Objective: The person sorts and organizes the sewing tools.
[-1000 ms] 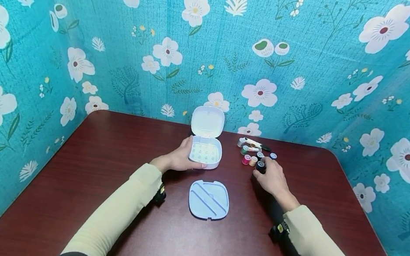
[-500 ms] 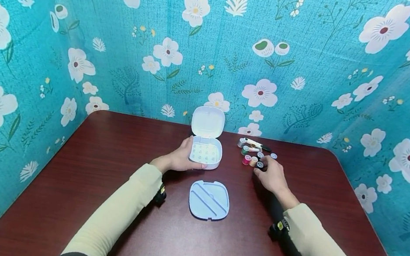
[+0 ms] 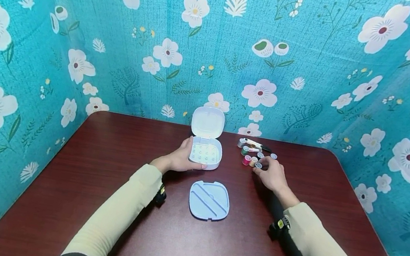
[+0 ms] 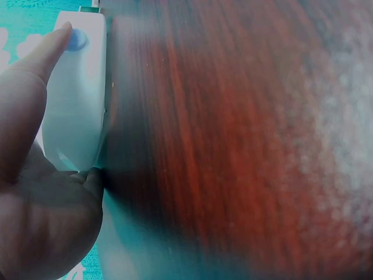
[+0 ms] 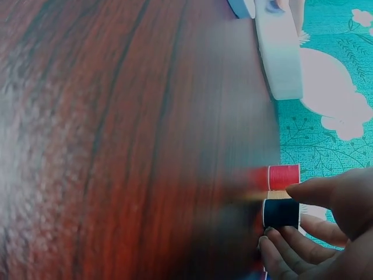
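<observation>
My left hand [image 3: 181,156] grips the left side of a small white sewing box [image 3: 217,163]. Its thumb lies over the round blue button on the box front in the left wrist view. The hinged lid [image 3: 207,122] stands raised, and rows of small pegs show inside. Over at the right, my right hand [image 3: 274,176] has thumb and fingers curled around a spool of black thread [image 5: 281,213] upright on the table. A red spool [image 3: 246,160] and a beige spool [image 3: 253,162] stand close beside it.
A pale blue tray [image 3: 209,208] with diagonal ridges lies in front of the box. Behind the right hand are a green spool [image 3: 245,150], a grey spool [image 3: 241,142], more spools and a black-and-white tool [image 3: 260,145]. A flowered curtain [image 3: 181,75] borders the table.
The right hand has shifted the black spool slightly left, closer to the beige one. The left hand and box have stayed in place.
</observation>
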### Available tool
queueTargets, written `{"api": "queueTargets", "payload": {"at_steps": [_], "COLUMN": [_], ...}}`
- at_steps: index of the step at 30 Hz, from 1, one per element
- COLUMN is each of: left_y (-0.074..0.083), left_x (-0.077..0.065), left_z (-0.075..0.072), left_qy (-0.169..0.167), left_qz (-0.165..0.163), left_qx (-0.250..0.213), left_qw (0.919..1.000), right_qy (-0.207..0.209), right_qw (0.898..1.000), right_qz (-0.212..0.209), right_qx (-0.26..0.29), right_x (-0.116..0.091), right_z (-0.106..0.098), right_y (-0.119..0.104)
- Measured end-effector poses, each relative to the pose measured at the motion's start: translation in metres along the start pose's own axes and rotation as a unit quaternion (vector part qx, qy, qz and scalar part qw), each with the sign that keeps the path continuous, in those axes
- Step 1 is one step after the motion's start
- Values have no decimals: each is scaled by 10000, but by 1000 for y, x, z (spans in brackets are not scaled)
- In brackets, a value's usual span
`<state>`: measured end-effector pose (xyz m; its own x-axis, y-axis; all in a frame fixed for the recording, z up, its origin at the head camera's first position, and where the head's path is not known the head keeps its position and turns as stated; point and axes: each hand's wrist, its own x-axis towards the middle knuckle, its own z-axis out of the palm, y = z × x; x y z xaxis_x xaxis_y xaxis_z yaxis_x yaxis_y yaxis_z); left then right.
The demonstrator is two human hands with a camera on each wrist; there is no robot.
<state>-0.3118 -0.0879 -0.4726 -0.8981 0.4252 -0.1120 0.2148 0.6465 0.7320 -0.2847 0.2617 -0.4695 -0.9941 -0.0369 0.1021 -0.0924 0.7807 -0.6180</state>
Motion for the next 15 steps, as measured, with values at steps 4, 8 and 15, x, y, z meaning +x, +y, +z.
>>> {"api": "queueTargets", "payload": {"at_steps": [4, 8, 15], "left_y": [-1, 0, 1], "left_x": [1, 0, -1], "left_z": [0, -1, -1], "left_qy": [-5, -38, -32], "left_qz": [7, -27, -19], "left_qx": [-3, 3, 28], "left_qw": [10000, 10000, 10000], "right_qy": [-13, -55, -105], "right_qw": [9998, 9994, 9992], "right_qz": [63, 139, 198], "right_qx": [176, 305, 337], "right_x": [-1, -2, -2], "right_z": [0, 0, 2], "right_y": [-2, -4, -6]}}
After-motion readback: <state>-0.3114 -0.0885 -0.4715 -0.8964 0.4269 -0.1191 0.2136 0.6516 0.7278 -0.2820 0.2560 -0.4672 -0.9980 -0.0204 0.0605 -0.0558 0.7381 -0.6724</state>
